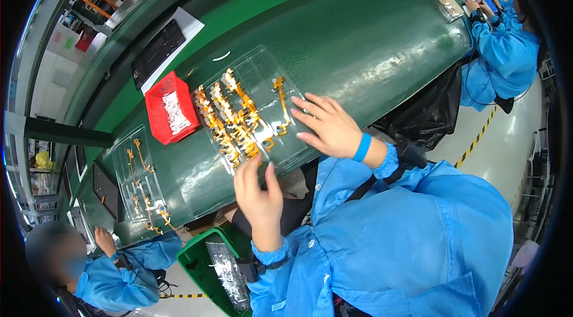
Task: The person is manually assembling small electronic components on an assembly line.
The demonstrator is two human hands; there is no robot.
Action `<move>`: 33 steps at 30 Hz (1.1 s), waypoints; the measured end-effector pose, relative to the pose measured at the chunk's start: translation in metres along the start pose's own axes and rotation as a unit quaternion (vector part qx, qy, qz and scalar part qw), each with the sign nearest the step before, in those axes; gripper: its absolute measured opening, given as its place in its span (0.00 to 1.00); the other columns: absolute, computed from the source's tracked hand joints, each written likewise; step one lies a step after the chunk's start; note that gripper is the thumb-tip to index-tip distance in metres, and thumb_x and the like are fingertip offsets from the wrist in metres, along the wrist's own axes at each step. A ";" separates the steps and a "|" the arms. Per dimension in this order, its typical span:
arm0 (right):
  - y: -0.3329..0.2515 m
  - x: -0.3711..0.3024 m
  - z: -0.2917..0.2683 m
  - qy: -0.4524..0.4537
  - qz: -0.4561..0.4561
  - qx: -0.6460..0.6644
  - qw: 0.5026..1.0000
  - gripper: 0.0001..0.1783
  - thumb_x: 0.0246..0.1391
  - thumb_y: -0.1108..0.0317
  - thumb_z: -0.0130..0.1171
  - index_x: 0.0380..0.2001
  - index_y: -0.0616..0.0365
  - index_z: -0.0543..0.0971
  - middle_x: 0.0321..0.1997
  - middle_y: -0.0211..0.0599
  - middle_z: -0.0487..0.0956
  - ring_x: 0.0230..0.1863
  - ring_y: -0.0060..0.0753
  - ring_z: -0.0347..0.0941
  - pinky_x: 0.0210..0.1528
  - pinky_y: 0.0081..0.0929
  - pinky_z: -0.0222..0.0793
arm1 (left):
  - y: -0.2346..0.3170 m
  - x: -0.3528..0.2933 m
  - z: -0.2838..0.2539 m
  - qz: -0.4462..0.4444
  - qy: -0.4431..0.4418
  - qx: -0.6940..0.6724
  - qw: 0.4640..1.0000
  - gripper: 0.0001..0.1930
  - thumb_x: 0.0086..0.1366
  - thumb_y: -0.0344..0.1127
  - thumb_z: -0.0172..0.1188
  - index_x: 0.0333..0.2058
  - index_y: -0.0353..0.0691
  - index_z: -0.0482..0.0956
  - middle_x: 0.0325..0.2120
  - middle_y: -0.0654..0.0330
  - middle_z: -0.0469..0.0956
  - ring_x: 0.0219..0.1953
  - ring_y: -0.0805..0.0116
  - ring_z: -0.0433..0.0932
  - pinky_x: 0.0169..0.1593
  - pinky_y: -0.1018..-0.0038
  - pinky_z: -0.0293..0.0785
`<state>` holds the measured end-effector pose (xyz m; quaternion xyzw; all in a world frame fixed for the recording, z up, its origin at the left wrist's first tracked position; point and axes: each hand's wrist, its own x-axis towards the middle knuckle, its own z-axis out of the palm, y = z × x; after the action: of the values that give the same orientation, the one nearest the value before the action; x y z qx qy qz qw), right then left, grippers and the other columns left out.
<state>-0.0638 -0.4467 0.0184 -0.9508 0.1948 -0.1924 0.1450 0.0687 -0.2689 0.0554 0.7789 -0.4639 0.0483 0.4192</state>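
A clear plastic tray (262, 60) lies on the green worktable before me. Rows of orange flexible circuit strips (230, 120) crowd its left and middle part, and a single orange strip (280, 102) lies apart toward its right side. My left hand (261, 197) is at the tray's near edge, its fingertips beside the lowest strips and its thumb held apart from the fingers. I see nothing held in it. Over the tray's right edge, close to the lone strip, my right hand (331, 129) has its fingers spread and holds nothing. A blue band circles its wrist.
Left of the tray is a red bin (152, 108) with small white pieces inside. Another clear tray (128, 165) holds several strips near a co-worker (113, 275). A green bin (203, 263) stands below the table edge. Another co-worker (504, 57) sits at far right.
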 end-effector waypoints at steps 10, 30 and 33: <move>0.006 -0.002 -0.004 0.011 0.003 -0.008 1.000 0.27 0.57 0.54 0.56 0.56 0.56 0.73 0.67 0.40 0.65 0.68 0.47 0.57 0.67 0.46 0.53 | 0.007 0.037 0.084 0.090 -0.063 0.181 0.977 0.13 0.56 0.30 0.63 0.40 0.36 0.80 0.45 0.53 0.76 0.54 0.48 0.69 0.56 0.55 0.65; -0.055 -0.033 -0.011 -0.287 0.088 0.825 0.479 0.26 0.70 0.55 0.40 0.60 0.64 0.64 0.59 0.50 0.72 0.54 0.39 0.75 0.55 0.32 0.71 | 0.033 -0.047 -0.070 -0.394 0.006 -0.442 0.806 0.10 0.67 0.32 0.53 0.33 0.30 0.77 0.30 0.45 0.81 0.28 0.59 0.82 0.35 0.70 0.82; -0.082 -0.029 -0.001 -0.329 0.119 0.812 0.467 0.25 0.70 0.56 0.39 0.60 0.64 0.65 0.57 0.49 0.74 0.54 0.39 0.76 0.54 0.31 0.72 | 0.026 -0.084 -0.085 -0.384 0.046 -0.451 0.805 0.09 0.67 0.31 0.52 0.32 0.30 0.76 0.30 0.46 0.81 0.27 0.61 0.81 0.34 0.69 0.81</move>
<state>-0.0628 -0.3621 0.0390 -0.3661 0.0005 0.0824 0.9269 0.0283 -0.1584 0.0867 0.6136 -0.0767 -0.2949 0.7284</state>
